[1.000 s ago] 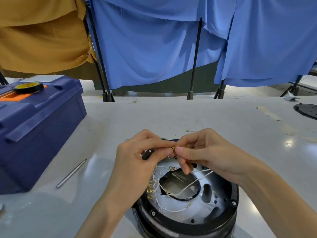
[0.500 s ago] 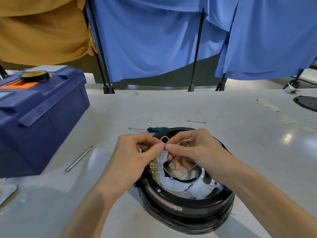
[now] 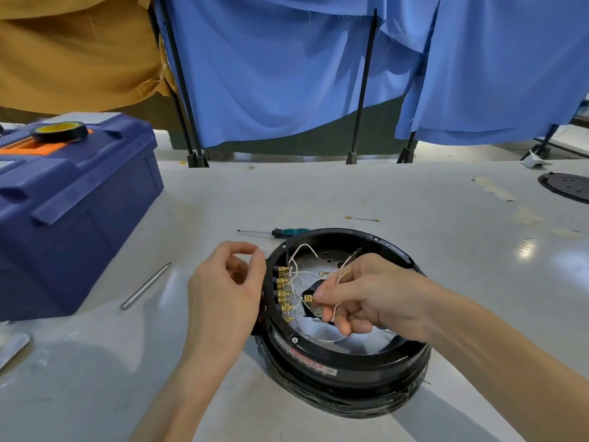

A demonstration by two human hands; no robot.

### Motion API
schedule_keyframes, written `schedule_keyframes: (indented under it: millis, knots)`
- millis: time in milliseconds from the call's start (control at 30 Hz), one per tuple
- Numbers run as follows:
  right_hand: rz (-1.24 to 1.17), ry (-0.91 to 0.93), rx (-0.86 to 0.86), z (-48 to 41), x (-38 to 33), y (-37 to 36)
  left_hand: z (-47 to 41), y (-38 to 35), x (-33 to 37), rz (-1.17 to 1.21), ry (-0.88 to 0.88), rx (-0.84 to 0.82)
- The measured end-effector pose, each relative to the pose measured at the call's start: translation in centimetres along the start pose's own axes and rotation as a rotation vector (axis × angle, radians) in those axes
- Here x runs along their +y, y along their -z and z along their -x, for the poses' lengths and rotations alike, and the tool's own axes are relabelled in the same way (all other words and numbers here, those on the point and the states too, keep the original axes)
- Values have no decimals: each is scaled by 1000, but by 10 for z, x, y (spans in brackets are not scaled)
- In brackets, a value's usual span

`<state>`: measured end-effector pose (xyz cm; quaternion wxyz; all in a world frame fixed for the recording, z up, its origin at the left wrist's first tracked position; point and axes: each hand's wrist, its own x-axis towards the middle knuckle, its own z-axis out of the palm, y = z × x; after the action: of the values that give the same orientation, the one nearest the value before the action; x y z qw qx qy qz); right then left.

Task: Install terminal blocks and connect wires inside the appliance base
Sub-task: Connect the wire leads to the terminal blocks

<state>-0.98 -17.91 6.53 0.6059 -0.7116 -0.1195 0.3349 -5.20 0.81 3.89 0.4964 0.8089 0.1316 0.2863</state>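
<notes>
The round black appliance base [image 3: 318,357] lies open side up on the grey table. A row of brass terminals [image 3: 284,291] lines its inner left wall, and white wires [image 3: 302,248] loop from them. My right hand [image 3: 379,295] is inside the base. It pinches a white wire with a brass connector [image 3: 307,298] at its tip, just right of the terminal row. A ring lug [image 3: 345,272] on another wire sticks up above its fingers. My left hand [image 3: 226,288] is beside the base's outer left wall, fingers curled, with nothing visible in it.
A screwdriver with a teal handle [image 3: 287,231] lies just behind the base. A metal rod [image 3: 145,286] lies to the left, near a blue toolbox [image 3: 73,215] with a tape roll [image 3: 59,131] on top. A loose wire [image 3: 361,219] and a black disc [image 3: 565,186] lie farther right.
My hands were pinching a wire end together above the base. They have parted: the left let go and drew to the left, the right went down toward the terminal row with the connector.
</notes>
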Motion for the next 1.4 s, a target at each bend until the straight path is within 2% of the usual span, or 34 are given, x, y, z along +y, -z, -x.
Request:
schedule_keyframes:
  millis: [100,200,400,567,967,1233,1400]
  knots:
    - [66,-92,11,-3,3,-7,11,-3,-15,-118,-5,54]
    - [61,-142,-4,-8,6,-16,22,-8,-22,-217,-50,13]
    - [-61,-149,7,-18,10,-22,28,-10,-27,-207,-164,-55]
    - [-81,-141,13,-18,12,-20,33,-11,-26,-234,-263,-17]
    - [-92,-123,1,-19,11,-22,35,-15,-28,-255,-237,25]
    - [-33,-175,2,-24,6,-22,39,-19,-25,-305,-239,52]
    - [-25,-209,1,-25,5,-24,39,-21,-25,-400,-244,6]
